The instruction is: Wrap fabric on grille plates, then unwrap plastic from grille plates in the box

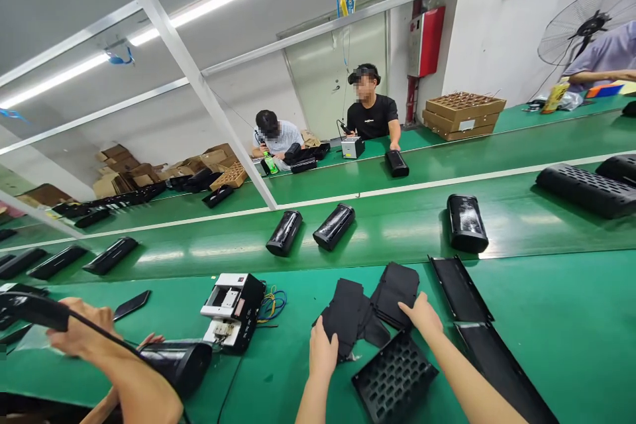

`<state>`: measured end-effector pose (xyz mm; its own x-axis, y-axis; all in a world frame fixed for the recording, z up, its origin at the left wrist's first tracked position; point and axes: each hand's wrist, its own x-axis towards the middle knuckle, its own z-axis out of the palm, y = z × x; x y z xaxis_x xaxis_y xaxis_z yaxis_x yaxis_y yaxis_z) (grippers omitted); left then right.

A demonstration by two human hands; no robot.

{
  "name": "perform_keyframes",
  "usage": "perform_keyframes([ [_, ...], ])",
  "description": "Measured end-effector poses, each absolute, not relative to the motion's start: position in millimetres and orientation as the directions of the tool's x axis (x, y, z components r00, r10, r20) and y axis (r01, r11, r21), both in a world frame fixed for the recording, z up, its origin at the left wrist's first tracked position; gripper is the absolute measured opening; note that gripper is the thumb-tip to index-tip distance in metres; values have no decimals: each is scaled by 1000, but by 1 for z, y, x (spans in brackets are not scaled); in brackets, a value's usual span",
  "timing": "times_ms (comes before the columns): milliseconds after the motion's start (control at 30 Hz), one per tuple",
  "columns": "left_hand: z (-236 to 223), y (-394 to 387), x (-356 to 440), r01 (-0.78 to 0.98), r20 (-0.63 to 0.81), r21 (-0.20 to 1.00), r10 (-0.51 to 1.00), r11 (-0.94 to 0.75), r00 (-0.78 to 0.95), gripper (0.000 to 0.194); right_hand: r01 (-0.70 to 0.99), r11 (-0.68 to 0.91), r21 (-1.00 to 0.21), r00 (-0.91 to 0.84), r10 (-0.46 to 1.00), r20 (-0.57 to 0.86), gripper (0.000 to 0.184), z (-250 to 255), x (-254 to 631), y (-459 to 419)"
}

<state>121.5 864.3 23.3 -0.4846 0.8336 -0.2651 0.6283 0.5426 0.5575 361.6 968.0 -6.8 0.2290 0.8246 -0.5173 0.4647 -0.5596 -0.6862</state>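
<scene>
My left hand (324, 352) grips the lower left edge of a stack of thin black sheets (346, 308), with its fingers and thumb at the side. Over at the right, my right hand (423, 317) holds the edge of a second stack of black sheets (396, 288), thumb on top. More loose sheets (376, 331) lie between the two stacks, partly covered. Just below them sits a black plastic housing (395, 377) with rows of oval holes, open side up. Beyond my right hand lie two long black trough-shaped covers (460, 288), end to end.
A co-worker's hand (82, 331) at left holds a black tool over a black case (183, 361). Near it stands a white and black machine (233, 311) with cables. Black cases (467, 222) lie along the green conveyor (397, 212); two people sit across it. A white post (199, 79) slants down.
</scene>
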Motion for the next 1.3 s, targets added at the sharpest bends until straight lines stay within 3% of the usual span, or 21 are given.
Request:
perform_keyframes([
  [133, 28, 865, 119, 578, -259, 661, 869, 478, -422, 50, 347, -571, -744, 293, 819, -493, 59, -21, 370, 972],
  [267, 37, 867, 137, 431, -216, 799, 870, 418, -443, 44, 132, -538, -832, 290, 824, -487, 33, -16, 382, 976],
  [367, 46, 870, 168, 165, -338, 892, 864, 420, -375, 42, -66, -454, -889, 233, 859, -456, 36, 3, 377, 971],
  [467, 59, 873, 207, -143, -501, 864, 849, 482, -169, 45, -240, -355, -903, 156, 904, -397, 40, 31, 359, 952],
  [533, 72, 877, 230, -340, -492, 828, 868, 446, -60, 45, -424, -285, -860, 126, 921, -368, 39, 53, 345, 934],
  [633, 99, 881, 249, -586, -419, 771, 892, 250, -170, 38, -639, -208, -741, 113, 927, -358, 36, 84, 329, 905],
  [700, 122, 882, 250, -637, -409, 754, 874, 161, -263, 32, -714, -214, -667, 57, 931, -360, 35, 101, 327, 891],
  [800, 159, 876, 241, -621, -359, 768, 909, 157, -213, 27, -829, -317, -461, -179, 931, -317, 34, 117, 338, 886],
  [867, 182, 869, 231, -599, -330, 781, 931, 178, -154, 28, -834, -420, -357, -337, 901, -273, 38, 122, 351, 892],
  [933, 201, 861, 222, -579, -337, 784, 936, 221, -99, 29, -796, -491, -354, -421, 869, -261, 33, 124, 364, 899],
  [1100, 232, 843, 208, -489, -333, 822, 943, 291, 1, 28, -610, -540, -580, -491, 832, -258, 23, 146, 386, 900],
  [1300, 250, 827, 203, -484, -298, 840, 954, 246, -31, 32, -481, -452, -751, -446, 864, -234, 25, 188, 409, 882],
])
